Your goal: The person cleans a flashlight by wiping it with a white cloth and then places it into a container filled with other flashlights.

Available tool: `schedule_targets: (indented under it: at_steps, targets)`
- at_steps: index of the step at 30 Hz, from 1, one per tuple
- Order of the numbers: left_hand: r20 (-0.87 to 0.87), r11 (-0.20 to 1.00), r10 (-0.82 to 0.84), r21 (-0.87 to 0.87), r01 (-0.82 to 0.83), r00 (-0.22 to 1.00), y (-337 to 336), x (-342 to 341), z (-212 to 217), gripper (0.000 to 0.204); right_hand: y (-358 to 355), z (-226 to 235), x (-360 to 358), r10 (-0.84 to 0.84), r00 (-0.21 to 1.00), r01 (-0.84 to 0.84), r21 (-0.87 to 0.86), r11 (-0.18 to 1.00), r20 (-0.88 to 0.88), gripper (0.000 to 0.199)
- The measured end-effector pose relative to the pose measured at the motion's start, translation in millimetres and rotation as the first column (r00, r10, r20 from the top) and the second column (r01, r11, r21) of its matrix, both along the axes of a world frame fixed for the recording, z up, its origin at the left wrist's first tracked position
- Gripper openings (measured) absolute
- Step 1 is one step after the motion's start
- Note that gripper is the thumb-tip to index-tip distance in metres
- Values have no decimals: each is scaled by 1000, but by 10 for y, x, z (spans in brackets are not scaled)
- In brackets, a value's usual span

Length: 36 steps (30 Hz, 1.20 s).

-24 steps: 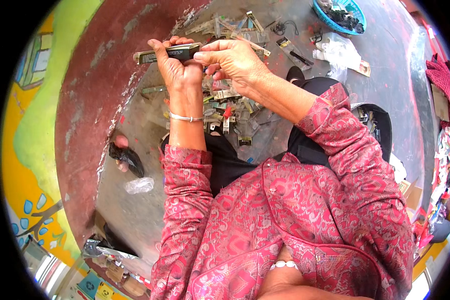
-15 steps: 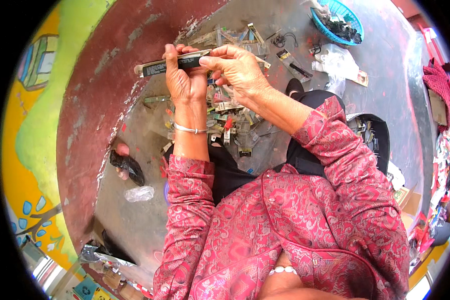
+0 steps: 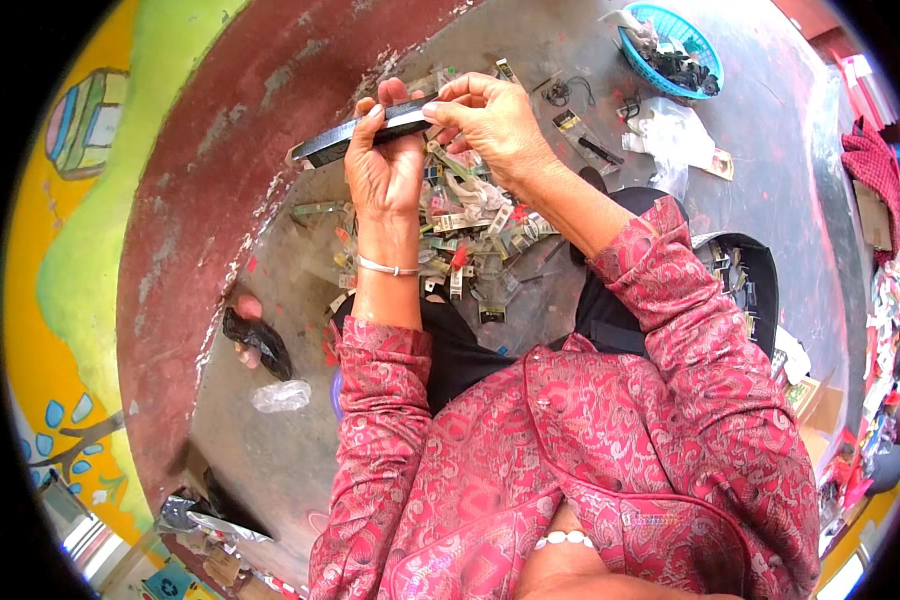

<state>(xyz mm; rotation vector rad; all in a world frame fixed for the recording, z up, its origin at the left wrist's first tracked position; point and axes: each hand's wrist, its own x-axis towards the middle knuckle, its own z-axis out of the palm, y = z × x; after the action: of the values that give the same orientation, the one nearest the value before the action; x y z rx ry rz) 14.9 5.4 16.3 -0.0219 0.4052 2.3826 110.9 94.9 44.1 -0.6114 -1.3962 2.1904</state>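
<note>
Above the floor I hold a long, slim black box [image 3: 328,146]. My left hand [image 3: 385,165] supports its middle, thumb on the near side and fingers behind. At the box's right end, my right hand [image 3: 500,125] pinches it between thumb and fingers. What lies under those fingertips is hidden. Below both hands spreads a pile of small flat packages and clear plastic sleeves [image 3: 475,225], partly covered by my hands and forearms.
A blue basket [image 3: 715,60] with dark pieces stands at the far right, near a white plastic bag [image 3: 670,135]. By my right leg sits a black-sided container [image 3: 760,285] of small packages. On the left, a black bag [image 3: 260,340] lies near a red-painted wall [image 3: 185,220].
The black box has tilted, its printed face turning from view and a shiny side showing. Both hands have shifted slightly right, and the cream flap at its left end no longer shows.
</note>
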Motion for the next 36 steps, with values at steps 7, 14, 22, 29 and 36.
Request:
schedule_targets:
  at_steps: [7, 14, 22, 29, 36]
  targets:
    - [120, 999, 40, 13, -42, 992, 14, -6, -71, 22, -129, -50, -49, -109, 981, 106, 30, 994, 160, 16]
    - [14, 992, 123, -17, -123, 992, 42, 57, -8, 20, -143, -121, -78, -66, 983, 88, -122, 989, 172, 16]
    - [218, 979, -36, 204, -10, 975, -15, -52, -42, 17, -112, 0, 47, 18, 1000, -18, -42, 999, -8, 13]
    - [289, 951, -175, 298, 85, 941, 6, -84, -61, 15, -146, 16, 97, 90, 992, -82, 91, 993, -90, 14]
    - [295, 999, -11, 47, -3, 955, 1, -49, -70, 36, -135, 19, 98, 127, 990, -121, 94, 988, -64, 10]
